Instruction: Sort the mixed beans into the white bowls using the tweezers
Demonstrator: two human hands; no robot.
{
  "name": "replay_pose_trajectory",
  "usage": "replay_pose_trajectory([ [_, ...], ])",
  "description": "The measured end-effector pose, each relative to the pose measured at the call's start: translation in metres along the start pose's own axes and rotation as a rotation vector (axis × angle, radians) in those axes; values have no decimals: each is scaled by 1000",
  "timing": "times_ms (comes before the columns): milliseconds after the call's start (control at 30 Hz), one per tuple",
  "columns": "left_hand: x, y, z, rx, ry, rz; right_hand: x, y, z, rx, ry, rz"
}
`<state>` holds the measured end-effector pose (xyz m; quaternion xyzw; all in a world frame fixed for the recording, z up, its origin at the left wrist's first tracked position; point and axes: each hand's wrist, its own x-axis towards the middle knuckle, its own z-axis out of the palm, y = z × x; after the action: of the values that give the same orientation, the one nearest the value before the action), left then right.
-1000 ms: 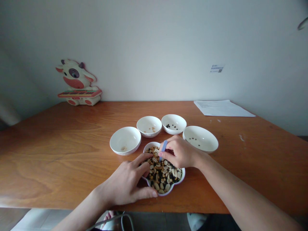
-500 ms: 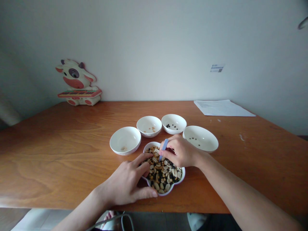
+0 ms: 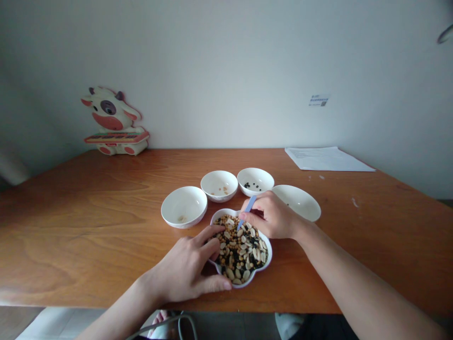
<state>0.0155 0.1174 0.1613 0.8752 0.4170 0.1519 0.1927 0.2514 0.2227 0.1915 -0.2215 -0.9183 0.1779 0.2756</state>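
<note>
On the wooden table (image 3: 106,241), close to the person, sits a white tray (image 3: 270,255) with a wavy rim, like a flower. It is full of mixed bits: big pale nuts (image 3: 247,275), little round yellow bits (image 3: 231,242) and lots of black bits (image 3: 231,259). At the tray's left side, the left hand (image 3: 191,264) is spread, with fingers bent over the rim. Over the tray's far right part, the right hand (image 3: 271,215) pinches a thin blue tool (image 3: 251,203), its tip down at the bits.

Behind the tray, four white bowls (image 3: 186,203) make a curve, with a few bits inside. The table is shiny brown, with pale marks right of the tray. Far behind the tray to the left stands a cow toy (image 3: 111,123); far behind to the right lies white paper (image 3: 329,160). A pale, plain wall (image 3: 212,71) rises behind everything.
</note>
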Motion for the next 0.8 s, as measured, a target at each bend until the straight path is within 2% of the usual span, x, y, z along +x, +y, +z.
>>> replay_pose_trajectory([
  [133,0,0,0,8,0,3,-1,1,-10,44,44,12],
  [433,1,0,1,0,20,22,-18,15,-34,-62,178,108],
  [667,1,1,-3,-14,4,0,-38,34,-59,-190,311,234],
  [800,1,1,-1,-25,-1,-7,-46,44,-69,-364,340,336],
])
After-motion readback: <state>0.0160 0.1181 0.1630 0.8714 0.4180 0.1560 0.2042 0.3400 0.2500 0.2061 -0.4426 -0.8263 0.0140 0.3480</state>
